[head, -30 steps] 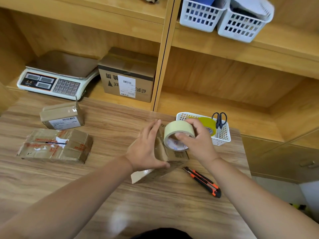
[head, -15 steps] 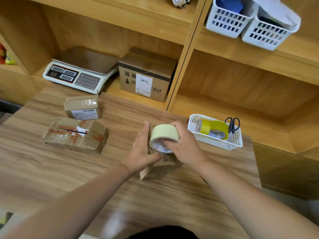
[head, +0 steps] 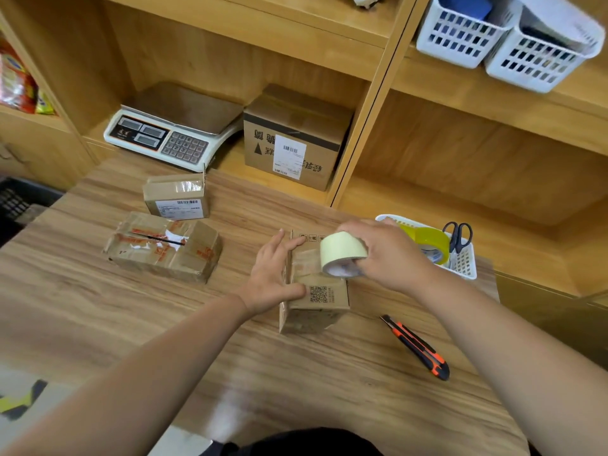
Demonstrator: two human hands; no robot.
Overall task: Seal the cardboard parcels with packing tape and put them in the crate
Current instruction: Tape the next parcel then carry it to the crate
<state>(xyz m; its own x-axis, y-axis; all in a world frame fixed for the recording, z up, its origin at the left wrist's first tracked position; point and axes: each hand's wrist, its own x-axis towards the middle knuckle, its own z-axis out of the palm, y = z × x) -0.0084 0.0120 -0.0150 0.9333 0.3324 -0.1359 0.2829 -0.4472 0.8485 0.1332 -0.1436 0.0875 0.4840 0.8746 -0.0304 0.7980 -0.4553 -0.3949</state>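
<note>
Worktop (head: 296, 373): parcel (head: 320, 292) sits centre, long axis 12–6. Tape roll (head: 342, 250) on its top, 1 o'clock end; my right hand (head: 391, 255) fingers clamped round it. Left hand (head: 273, 274) fingers straight, bracing the 9 o'clock side. Likely pull toward 6.

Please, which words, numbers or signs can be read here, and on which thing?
Nothing reads clearly.
Shelf box: upside-down print, barcode label, too small.
Centre parcel: QR code, words blurred.
Small parcel: barcode label, blurred.
Scale: keypad digits blurred.
</note>
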